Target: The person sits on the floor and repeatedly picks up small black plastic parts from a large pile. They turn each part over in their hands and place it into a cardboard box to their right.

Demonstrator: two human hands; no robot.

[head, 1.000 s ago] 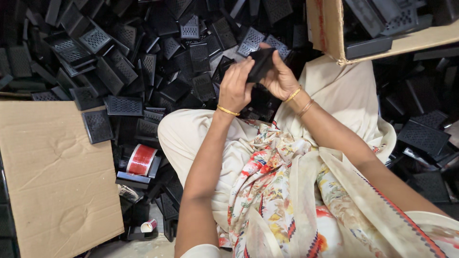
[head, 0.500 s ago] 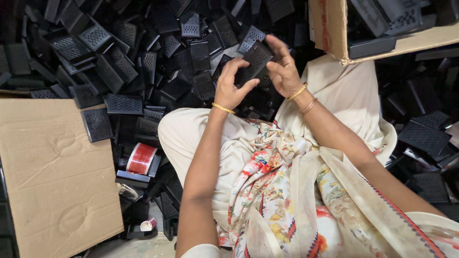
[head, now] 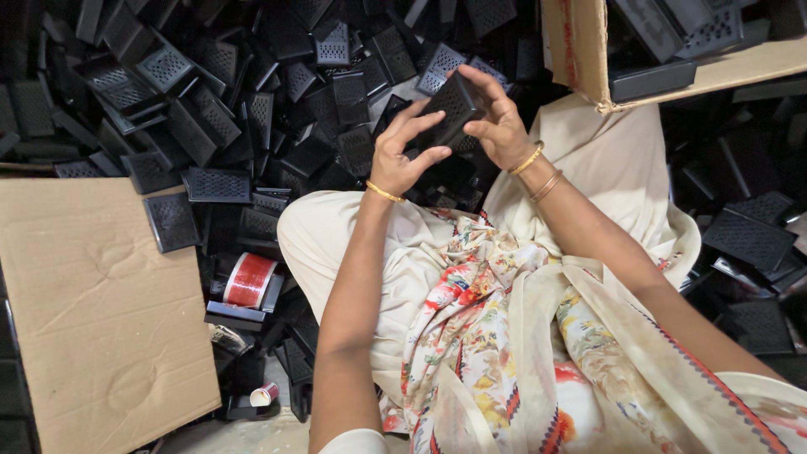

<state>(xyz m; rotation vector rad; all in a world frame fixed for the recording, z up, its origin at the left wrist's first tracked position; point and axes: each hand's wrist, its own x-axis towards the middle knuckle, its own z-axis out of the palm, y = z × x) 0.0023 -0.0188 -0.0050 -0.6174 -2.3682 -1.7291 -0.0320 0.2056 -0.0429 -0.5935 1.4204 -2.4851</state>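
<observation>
You hold one black plastic grille piece (head: 452,105) up in front of you, above the big heap of same black pieces (head: 252,101), between both hands. Your left hand (head: 402,155) supports it from below, with thumb and spread fingers curled against its lower edge; your right hand (head: 496,122) grips it from the top and side, fingers bent around the far edge. To do this well, I think you should keep the piece tilted to the light, so the perforated face shows clearly, and keep the thumbs off the holes.

At the upper right stands an open brown cardboard box (head: 580,50) with more black pieces inside. At the lower left lies a flat sheet of brown cardboard (head: 92,311), plain, without label. Just beside it is a roll of red tape (head: 250,280), and lower, a small red and white roll (head: 265,393) on the floor.
</observation>
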